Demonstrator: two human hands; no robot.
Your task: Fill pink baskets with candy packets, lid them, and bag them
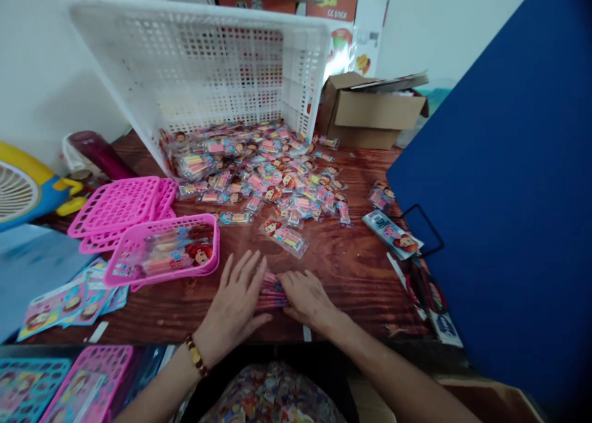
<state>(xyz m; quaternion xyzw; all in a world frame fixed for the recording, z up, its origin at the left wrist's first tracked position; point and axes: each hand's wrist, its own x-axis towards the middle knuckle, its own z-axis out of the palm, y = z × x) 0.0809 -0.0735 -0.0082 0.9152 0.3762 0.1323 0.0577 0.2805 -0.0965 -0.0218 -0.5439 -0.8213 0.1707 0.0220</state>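
My left hand (235, 306) and my right hand (305, 296) press together from both sides on a small stack of pink sachets (271, 291) lying on the wooden table (356, 275) near its front edge. Left fingers are stretched along the stack's side; right fingers curl over it. A beaded bracelet (197, 355) is on my left wrist. A pink basket (164, 250) with packets inside sits just left of my hands. A big heap of small cartoon packets (268, 170) spills from a tipped white crate (198, 71) farther back.
Stacked empty pink baskets (118, 207) lie at left, printed cards (65, 303) in front of them. A cardboard box (370, 111) stands at the back right. A blue panel (504, 182) fills the right side. More baskets (69, 383) sit below the table edge.
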